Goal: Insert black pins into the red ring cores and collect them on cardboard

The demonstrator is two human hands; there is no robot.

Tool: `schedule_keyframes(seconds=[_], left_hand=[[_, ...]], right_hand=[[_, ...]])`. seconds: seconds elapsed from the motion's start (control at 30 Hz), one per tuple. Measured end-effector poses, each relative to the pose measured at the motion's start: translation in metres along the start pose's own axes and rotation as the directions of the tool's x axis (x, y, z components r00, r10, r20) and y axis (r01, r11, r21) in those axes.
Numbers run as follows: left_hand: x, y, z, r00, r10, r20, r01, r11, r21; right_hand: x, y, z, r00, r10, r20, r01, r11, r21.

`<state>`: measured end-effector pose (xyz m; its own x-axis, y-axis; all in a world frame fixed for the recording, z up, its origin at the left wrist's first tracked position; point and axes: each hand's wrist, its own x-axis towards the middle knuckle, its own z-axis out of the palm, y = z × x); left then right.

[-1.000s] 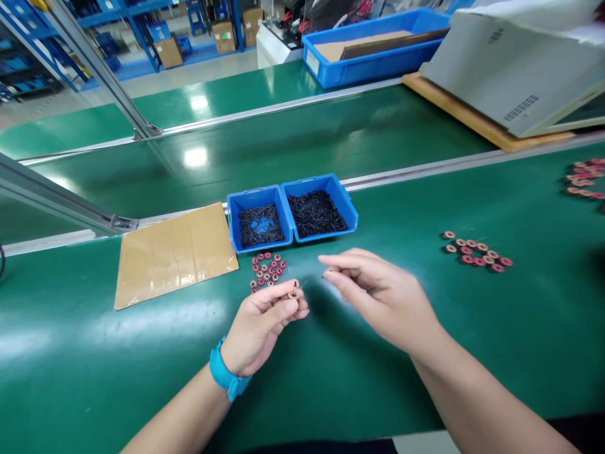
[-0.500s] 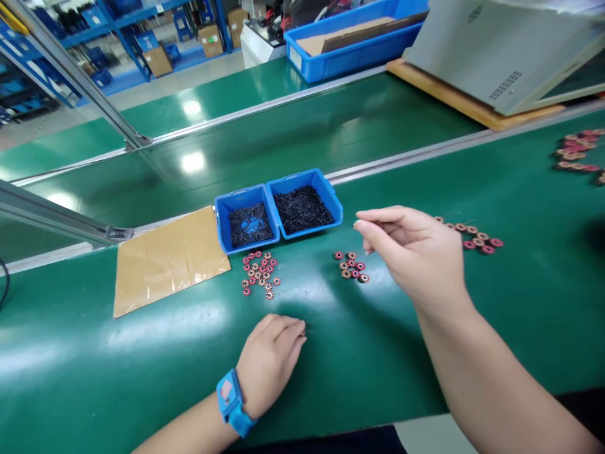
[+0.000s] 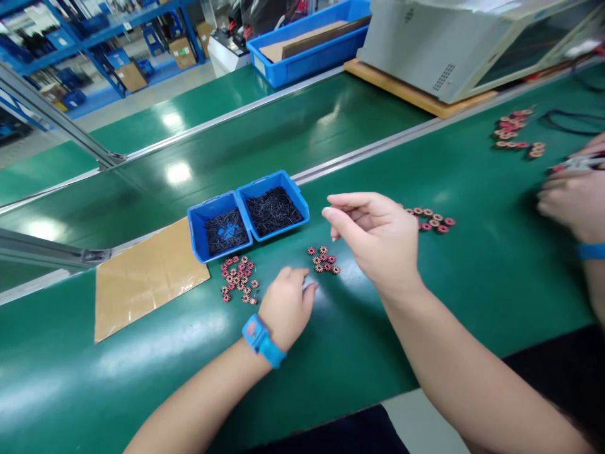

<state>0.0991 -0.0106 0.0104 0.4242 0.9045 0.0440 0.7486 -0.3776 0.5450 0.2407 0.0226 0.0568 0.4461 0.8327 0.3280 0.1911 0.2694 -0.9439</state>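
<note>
My left hand (image 3: 287, 304), with a blue watch (image 3: 258, 333) on its wrist, is over the table between two groups of small parts. Its thumb and fingers are apart, and I see nothing in them. Close on its right lies a small group of red and copper-coloured ring-shaped parts (image 3: 325, 260). A larger group of similar rings (image 3: 239, 274) lies to its left, one ring (image 3: 254, 301) at the near edge. My right hand (image 3: 380, 239) is raised, thumb and forefinger pinched together; anything between them is too small to make out.
Two blue bins (image 3: 218, 251) of thin black pieces stand behind the rings, beside a cardboard sheet (image 3: 146, 277). More rings (image 3: 435, 221) lie past my right hand, others (image 3: 510, 129) farther right. Another person's hand (image 3: 574, 195) works at the right edge. A grey machine (image 3: 425, 57) stands behind.
My left hand has let go of a small ring and moved up toward the smaller group, fingers opening. My right hand keeps its pinch. The view has swung right, showing another person's hands.
</note>
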Motion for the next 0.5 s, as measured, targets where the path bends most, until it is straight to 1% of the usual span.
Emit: schedule_keyframes(seconds=[0.03,0.1,0.17,0.27,0.33,0.37,0.4,0.47,0.5], left_hand=[[0.010,0.003,0.006,0.999,-0.036,0.037,0.036,0.999,0.003],[0.026,0.005,0.015,0.994,-0.082,0.075,0.082,0.997,0.000],[0.034,0.006,0.021,0.994,-0.075,0.083,0.077,0.997,-0.018],[0.031,0.005,0.020,0.998,-0.034,0.048,0.039,0.993,-0.110],[0.021,0.003,0.012,0.999,-0.038,0.022,0.043,0.961,-0.272],[0.013,0.001,0.006,0.998,-0.057,0.016,0.059,0.924,-0.379],[0.005,0.000,-0.001,0.996,-0.087,0.017,0.085,0.867,-0.491],[-0.012,-0.004,-0.017,0.983,-0.180,0.045,0.162,0.713,-0.683],[-0.019,-0.007,-0.025,0.970,-0.236,0.064,0.204,0.632,-0.748]], right_hand=[[0.000,0.002,0.001,1.000,0.003,0.002,-0.003,1.000,-0.001],[0.000,0.006,0.002,1.000,0.002,0.019,-0.002,1.000,-0.012],[0.000,0.010,0.003,0.999,-0.027,0.040,0.028,0.999,-0.027],[-0.003,0.011,0.004,0.994,-0.084,0.070,0.086,0.996,-0.026],[-0.006,0.008,0.005,0.993,-0.051,0.110,0.052,0.999,-0.001],[-0.009,0.006,0.005,0.990,-0.011,0.141,0.010,1.000,0.010],[-0.011,0.003,0.006,0.982,0.037,0.184,-0.041,0.999,0.016],[-0.017,-0.003,0.007,0.951,0.115,0.288,-0.123,0.992,0.008],[-0.020,-0.006,0.008,0.931,0.130,0.340,-0.137,0.991,-0.004]])
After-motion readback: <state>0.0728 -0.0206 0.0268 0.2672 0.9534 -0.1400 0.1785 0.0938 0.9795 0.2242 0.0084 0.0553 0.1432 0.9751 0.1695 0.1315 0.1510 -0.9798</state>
